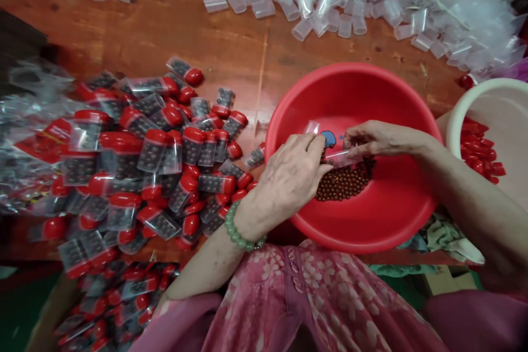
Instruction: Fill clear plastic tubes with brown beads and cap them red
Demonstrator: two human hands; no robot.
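Inside a red basin point(363, 234), a clear plastic tube point(339, 158) lies sideways between my two hands. My left hand point(295, 168), with a green bead bracelet point(236, 228) on the wrist, is closed with thumb and fingers at the tube's left end. The fingers of my right hand point(371, 138) pinch its right end, and their tips are partly hidden. Small round brown beads point(344, 182) are heaped just below on the basin floor. Beyond my left fingers shows another clear piece point(312, 127), beside a blue patch point(329, 138).
Left of the basin lies a pile of clear containers with red caps point(154, 151), filled with dark beads. Many empty clear tubes point(344, 25) are spread along the table's far side. At right a white bucket point(456, 115) holds red caps point(478, 151). A cloth point(447, 236) lies near it.
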